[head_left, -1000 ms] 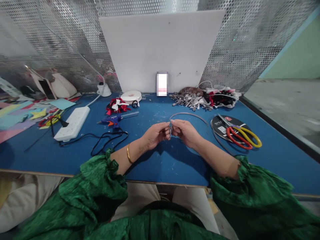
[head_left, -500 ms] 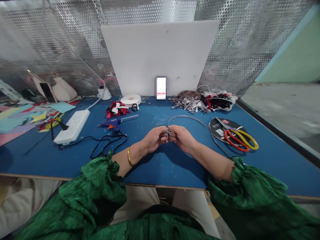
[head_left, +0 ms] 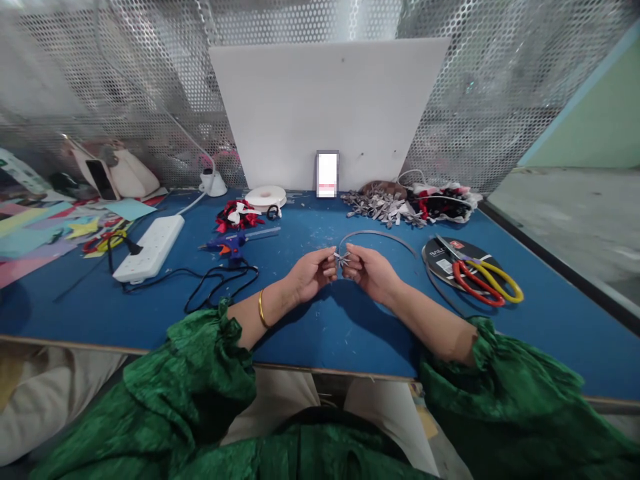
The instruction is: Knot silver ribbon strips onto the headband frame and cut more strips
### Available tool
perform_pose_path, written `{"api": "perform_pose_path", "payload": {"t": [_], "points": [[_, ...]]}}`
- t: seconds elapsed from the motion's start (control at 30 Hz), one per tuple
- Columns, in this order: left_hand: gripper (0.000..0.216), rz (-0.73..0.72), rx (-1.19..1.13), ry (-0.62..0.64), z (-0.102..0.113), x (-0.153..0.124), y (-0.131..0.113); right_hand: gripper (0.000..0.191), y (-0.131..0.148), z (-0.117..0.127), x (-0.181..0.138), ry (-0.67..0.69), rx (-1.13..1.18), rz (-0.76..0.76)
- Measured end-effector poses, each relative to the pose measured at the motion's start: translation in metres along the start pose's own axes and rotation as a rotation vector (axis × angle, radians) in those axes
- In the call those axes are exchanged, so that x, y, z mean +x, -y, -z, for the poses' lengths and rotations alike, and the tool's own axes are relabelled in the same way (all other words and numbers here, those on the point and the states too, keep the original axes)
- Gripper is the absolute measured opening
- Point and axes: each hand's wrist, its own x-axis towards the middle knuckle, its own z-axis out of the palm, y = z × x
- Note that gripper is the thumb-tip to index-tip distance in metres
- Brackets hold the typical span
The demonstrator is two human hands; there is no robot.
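Observation:
My left hand [head_left: 311, 273] and my right hand [head_left: 367, 269] meet over the middle of the blue table [head_left: 325, 320]. Both pinch a small grey ribbon bow [head_left: 341, 258] between their fingertips. The bow sits at the near end of a thin grey headband [head_left: 380, 235] that arcs away to the right and back down past my right wrist. A gold bangle [head_left: 261, 309] rings my left wrist. Green sleeves cover both forearms.
Red and yellow scissors [head_left: 487, 278] lie on a black disc at right. A heap of grey bows [head_left: 383, 207] and red-black pieces sits at the back right. A blue glue gun [head_left: 227, 244], black cable, white power strip [head_left: 149, 247] and ribbon roll [head_left: 267, 197] lie at left.
Both hands stay pinched together on the bow and headband end. The fingers have shifted slightly, and the view has moved a little.

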Motion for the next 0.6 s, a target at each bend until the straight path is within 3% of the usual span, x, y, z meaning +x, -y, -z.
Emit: {"api": "perform_pose_path", "payload": {"t": [0.27,0.4,0.6], "points": [[0.033,-0.029,0.047,-0.054,0.005,0.0053,0.0027,0.035,0.0004,0.0079,0.0043,-0.039,-0.074,0.037],[0.022,-0.092,0.109,-0.132,0.0063,0.005,0.0027,0.03,0.0011,0.008,0.0032,-0.026,-0.135,0.06],[0.018,-0.097,0.065,-0.144,0.0052,0.0034,0.0012,0.03,0.0018,0.0086,0.0028,-0.2,-0.229,0.161]]}}
